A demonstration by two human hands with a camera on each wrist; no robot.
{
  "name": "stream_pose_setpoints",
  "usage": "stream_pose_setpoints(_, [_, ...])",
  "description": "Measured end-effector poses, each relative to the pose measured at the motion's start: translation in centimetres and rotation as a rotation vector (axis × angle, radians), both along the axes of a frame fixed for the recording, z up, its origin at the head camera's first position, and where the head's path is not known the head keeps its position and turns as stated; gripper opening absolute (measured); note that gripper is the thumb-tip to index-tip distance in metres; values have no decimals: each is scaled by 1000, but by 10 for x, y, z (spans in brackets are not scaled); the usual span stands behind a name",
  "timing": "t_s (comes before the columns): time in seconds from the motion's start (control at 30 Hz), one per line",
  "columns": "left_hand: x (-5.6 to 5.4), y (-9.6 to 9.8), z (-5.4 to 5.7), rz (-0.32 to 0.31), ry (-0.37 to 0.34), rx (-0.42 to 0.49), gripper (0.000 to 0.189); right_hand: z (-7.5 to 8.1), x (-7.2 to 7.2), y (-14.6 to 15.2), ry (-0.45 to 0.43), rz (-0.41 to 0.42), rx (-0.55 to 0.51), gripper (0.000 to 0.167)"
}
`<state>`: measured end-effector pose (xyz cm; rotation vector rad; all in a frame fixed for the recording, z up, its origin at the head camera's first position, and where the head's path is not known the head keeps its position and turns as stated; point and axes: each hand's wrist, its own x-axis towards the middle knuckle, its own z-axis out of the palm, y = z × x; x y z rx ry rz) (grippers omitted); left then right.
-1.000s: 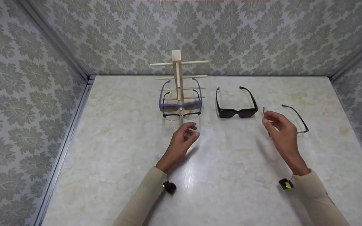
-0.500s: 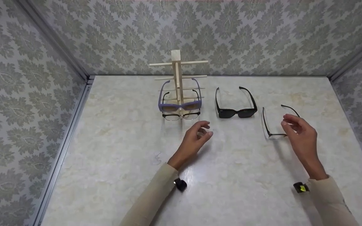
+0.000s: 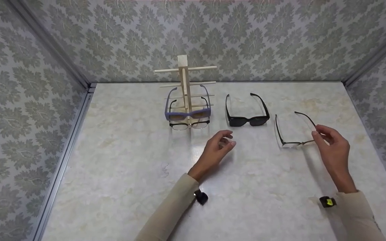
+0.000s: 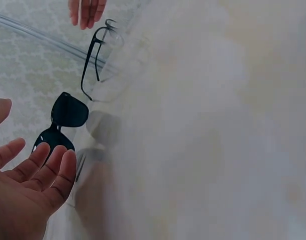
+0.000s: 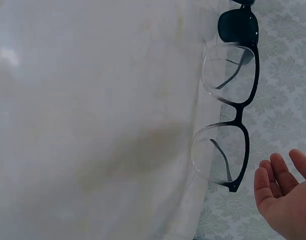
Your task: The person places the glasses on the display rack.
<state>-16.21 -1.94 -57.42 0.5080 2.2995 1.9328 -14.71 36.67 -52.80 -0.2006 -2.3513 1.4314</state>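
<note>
Black-framed clear eyeglasses (image 3: 293,143) lie unfolded on the table at the right, lenses toward the person. My right hand (image 3: 334,144) is over their right end and overlaps it in the head view. In the right wrist view a gap shows between the relaxed fingers (image 5: 276,172) and the eyeglasses (image 5: 239,115). My left hand (image 3: 218,147) hovers with loosely bent fingers and nothing in them, in front of black sunglasses (image 3: 246,121), which stand unfolded with dark lenses facing the person. In the left wrist view its fingertips overlap the sunglasses (image 4: 70,111).
Left of the sunglasses rises a wooden eyewear stand (image 3: 183,78) with several crossbars. Purple sunglasses (image 3: 188,114) and dark-browed eyeglasses (image 3: 190,125) hang on its lower bars. Patterned walls (image 3: 213,40) enclose the pale table (image 3: 119,167) at the back and sides.
My right hand has moved right, from the eyeglasses' left temple to their right end. My left hand has shifted right, from before the stand toward the black sunglasses. The head view has shifted slightly.
</note>
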Motion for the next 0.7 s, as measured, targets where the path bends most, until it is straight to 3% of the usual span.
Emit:
stream_pose_setpoints(0.37, [-1,36,-4,-50,6,24,50,-13,1,27,-107,-8,105,51])
stream_pose_setpoints(0.7, [-4,66,-5,-58,6,58,51,-19,4,42,-212,85,152,67])
